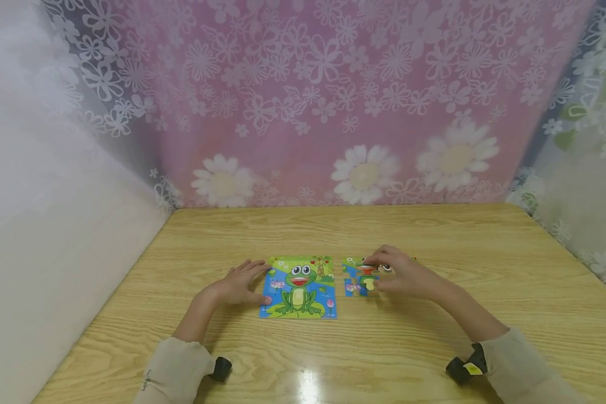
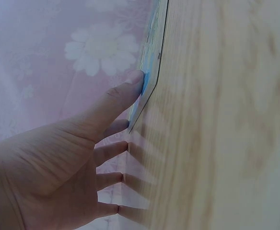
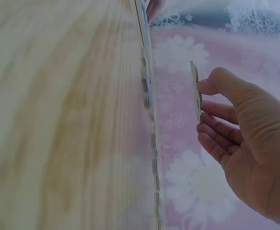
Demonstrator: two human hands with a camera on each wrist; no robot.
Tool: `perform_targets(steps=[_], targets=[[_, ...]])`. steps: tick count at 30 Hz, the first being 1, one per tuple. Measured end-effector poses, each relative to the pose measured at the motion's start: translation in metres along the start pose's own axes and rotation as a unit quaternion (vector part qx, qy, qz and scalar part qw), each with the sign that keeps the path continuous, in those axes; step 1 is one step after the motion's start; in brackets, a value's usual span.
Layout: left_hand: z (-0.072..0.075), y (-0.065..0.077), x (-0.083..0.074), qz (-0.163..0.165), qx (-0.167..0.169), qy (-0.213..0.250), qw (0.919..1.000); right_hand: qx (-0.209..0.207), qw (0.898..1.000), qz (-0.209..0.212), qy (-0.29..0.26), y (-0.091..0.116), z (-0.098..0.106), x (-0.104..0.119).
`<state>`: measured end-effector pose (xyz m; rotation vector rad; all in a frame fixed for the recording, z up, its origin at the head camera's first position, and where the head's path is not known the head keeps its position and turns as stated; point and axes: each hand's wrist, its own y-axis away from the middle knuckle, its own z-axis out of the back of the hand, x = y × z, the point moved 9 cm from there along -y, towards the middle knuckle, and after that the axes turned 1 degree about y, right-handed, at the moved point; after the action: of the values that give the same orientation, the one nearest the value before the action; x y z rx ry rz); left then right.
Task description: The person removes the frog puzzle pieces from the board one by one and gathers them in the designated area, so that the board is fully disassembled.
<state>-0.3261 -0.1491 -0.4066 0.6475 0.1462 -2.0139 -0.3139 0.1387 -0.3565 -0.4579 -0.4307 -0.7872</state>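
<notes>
A square frog picture board point(image 1: 299, 306) lies flat on the table in the head view. My left hand point(image 1: 238, 285) is at its left edge; in the left wrist view the thumb rests on the board's corner and the spread fingers touch the tabletop. To the board's right lies a group of jigsaw pieces point(image 1: 351, 287) showing part of the same frog. Above them is my right hand point(image 1: 404, 275). The right wrist view shows it pinching one thin jigsaw piece point(image 3: 196, 93) between thumb and fingertips, raised off the table. The face of that piece is hidden there.
The wooden table point(image 1: 303, 353) has a light reflection near its front. A pink flowered curtain point(image 1: 303, 112) hangs along the back edge, with pale cloth at both sides. Dark wrist-worn devices point(image 1: 222, 369) sit by both sleeves.
</notes>
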Motion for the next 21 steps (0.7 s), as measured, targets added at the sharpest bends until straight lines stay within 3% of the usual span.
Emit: perform_targets(steps=[12, 21], targets=[[-0.001, -0.001, 0.001, -0.007, -0.002, -0.006, 1.0000, -0.027, 0.999, -0.016, 0.023, 0.029, 0.008, -0.029], [0.000, -0.001, 0.000, -0.008, -0.008, 0.014, 0.9998, -0.004, 1.000, -0.005, 0.017, 0.035, 0.001, -0.036]])
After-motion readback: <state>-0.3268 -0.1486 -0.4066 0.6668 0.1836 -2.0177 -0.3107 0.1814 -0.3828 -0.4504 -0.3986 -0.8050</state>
